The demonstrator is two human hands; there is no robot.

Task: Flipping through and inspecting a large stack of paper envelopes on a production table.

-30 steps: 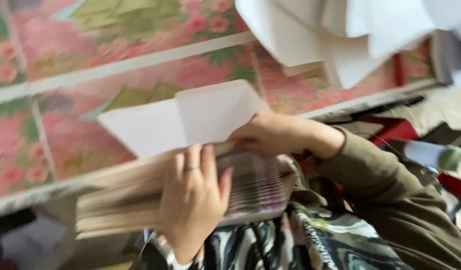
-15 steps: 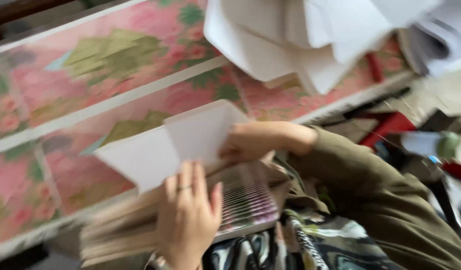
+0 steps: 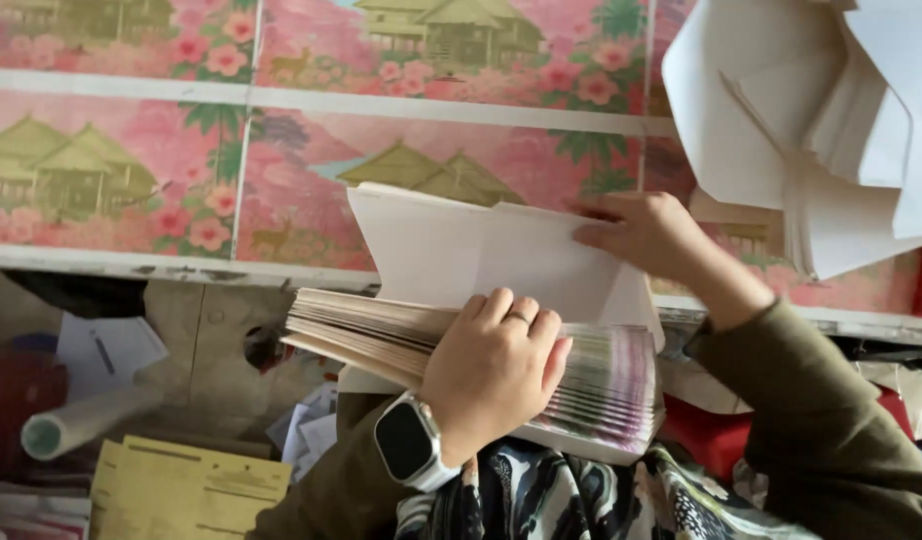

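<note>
Head view: the left hand [image 3: 496, 375], wearing a ring and a smartwatch [image 3: 411, 442], lies on top of a thick stack of folded paper sheets [image 3: 401, 345], fingers pressed together over its edge. The right hand [image 3: 646, 232] presses flat, fingers together, on the white top sheet [image 3: 471, 250] lifted above the stack. Behind lie pink printed sheets with huts and flowers [image 3: 281, 160]. White folded papers [image 3: 811, 120] hang upper right. Below left, a paper roll [image 3: 91, 420] and yellow forms [image 3: 181, 490].

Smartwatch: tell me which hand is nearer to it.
Left. The smartwatch sits on the wrist just below the left hand, which presses on the card stack. The right hand is farther up, on the white folded sheet.
</note>
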